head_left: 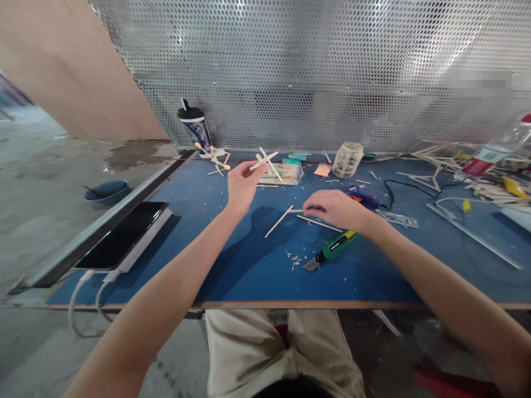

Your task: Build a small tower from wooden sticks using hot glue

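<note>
My left hand [244,185] is raised over the table and closed on a small frame of crossed wooden sticks [267,160]. Low over the blue tabletop, my right hand [332,207] has its fingers pinched at the end of a thin wooden stick [296,210]. Another stick [279,222] lies slanted beside it, and a longer stick [319,223] rests just under the hand. A green utility knife [338,246] with its blade out lies nearer to me, next to small wood shavings [295,258]. Partly hidden behind my right hand is a blue glue gun [363,196].
A phone on a white block [143,243] with cables sits at the left edge. At the back stand a lidded cup [197,130], a packet of sticks [284,173] and a clear jar [347,160]. Stick frames and a bottle [495,149] crowd the right. A perforated metal panel [290,72] rises behind.
</note>
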Action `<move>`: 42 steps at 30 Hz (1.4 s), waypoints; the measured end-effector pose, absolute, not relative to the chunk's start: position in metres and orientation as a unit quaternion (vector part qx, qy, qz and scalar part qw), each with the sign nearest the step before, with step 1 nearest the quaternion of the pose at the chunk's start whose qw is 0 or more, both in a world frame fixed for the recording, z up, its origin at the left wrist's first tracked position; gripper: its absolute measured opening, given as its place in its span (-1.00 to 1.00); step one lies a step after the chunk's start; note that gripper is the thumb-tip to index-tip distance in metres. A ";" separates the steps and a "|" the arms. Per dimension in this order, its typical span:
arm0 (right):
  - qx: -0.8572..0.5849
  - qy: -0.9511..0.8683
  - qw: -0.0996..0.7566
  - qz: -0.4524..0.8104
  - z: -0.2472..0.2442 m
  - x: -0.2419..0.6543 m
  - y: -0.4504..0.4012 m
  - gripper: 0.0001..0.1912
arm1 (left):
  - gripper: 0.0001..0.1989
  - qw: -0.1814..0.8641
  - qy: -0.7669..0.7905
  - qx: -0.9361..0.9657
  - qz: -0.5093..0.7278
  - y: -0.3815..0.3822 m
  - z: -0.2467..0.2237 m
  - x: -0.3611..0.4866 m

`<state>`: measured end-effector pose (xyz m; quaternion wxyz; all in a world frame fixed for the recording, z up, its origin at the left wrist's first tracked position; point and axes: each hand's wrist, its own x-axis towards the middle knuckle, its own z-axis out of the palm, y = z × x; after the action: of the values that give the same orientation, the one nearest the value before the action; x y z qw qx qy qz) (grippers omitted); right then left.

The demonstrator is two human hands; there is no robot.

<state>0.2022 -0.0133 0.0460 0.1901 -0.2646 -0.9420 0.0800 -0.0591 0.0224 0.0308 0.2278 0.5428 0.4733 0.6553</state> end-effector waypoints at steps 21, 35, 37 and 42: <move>-0.182 -0.978 -0.070 0.075 0.052 0.130 -0.013 -0.90 | -0.82 0.233 0.464 0.525 0.674 0.023 0.036 -0.065; -0.313 -0.765 0.353 0.438 0.033 0.200 -0.005 -0.83 | -0.83 0.243 0.458 0.516 0.681 0.022 0.039 -0.067; -0.324 -0.753 0.367 0.440 0.022 0.200 -0.004 -0.83 | -0.83 0.244 0.460 0.517 0.680 0.022 0.038 -0.067; -0.318 -0.729 0.410 0.446 0.015 0.194 -0.006 -0.84 | -0.83 0.241 0.467 0.516 0.677 0.023 0.035 -0.067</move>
<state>0.1937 -0.0058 0.0146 0.4098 -0.3183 -0.7292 0.4461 -0.0673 0.0230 0.0349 0.2409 0.5156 0.4667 0.6770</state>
